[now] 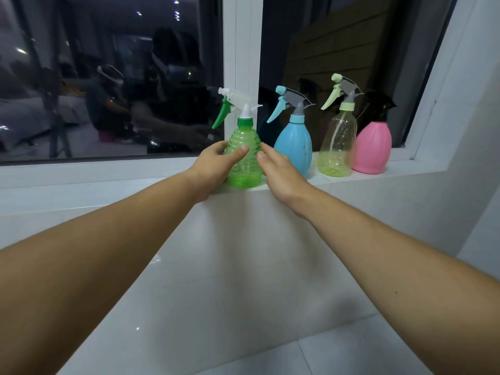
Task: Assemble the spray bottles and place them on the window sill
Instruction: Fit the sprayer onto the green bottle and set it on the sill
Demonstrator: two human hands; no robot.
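Observation:
A green ribbed spray bottle (243, 136) with a white head and green trigger stands upright on the white window sill (108, 182). My left hand (213, 166) wraps its left side, thumb across the front. My right hand (278, 171) rests beside its right side, fingers apart, fingertips near or touching the bottle. To the right on the sill stand a blue bottle (293, 147) with a grey head, a clear yellow-green bottle (336, 144) with a pale green trigger, and a pink bottle (372, 150) with a black head. All have their spray heads on.
A dark window pane (108, 77) with reflections sits behind the sill, split by a white frame post (243, 50). A white wall (460, 131) closes the right side. White tiled wall (243, 266) drops below the sill.

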